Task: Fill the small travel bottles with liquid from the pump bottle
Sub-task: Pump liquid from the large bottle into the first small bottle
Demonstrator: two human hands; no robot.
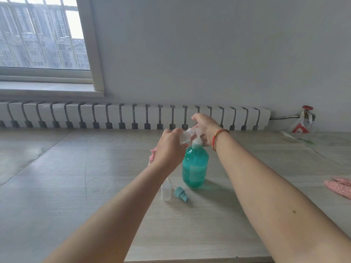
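Both hands grip: left half-hides a clear bottle, right covers the pump.

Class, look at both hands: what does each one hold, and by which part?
The left hand grips a small clear bottle around its body, neck towards the pump. The right hand rests on the pump head of the teal pump bottle.

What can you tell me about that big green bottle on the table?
The pump bottle is round-bodied, see-through teal plastic, with teal liquid filling most of it and a whitish pump on top. It stands upright on the pale wooden table. The right hand rests on the pump head, while the left hand holds a small clear bottle tilted at the nozzle.
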